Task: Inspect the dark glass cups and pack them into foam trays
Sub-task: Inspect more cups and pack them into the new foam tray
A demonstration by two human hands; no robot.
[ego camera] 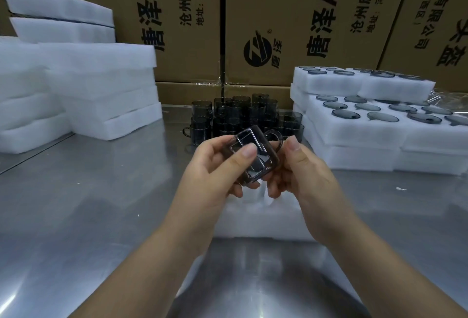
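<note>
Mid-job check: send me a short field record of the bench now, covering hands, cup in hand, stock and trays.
left hand: grips held cup, thumb on its wall
right hand: grips held cup by handle side
held cup: dark glass, tilted, above foam tray
foam tray: on table under the hands, mostly hidden
loose cups: clustered at table's back
filled trays: stacked at right
blank foam: stacked at left

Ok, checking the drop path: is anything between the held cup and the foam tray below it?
Nothing visible. The dark glass cup, gripped by the left hand and right hand, hangs right over the foam tray; the hands hide part of it.
</note>
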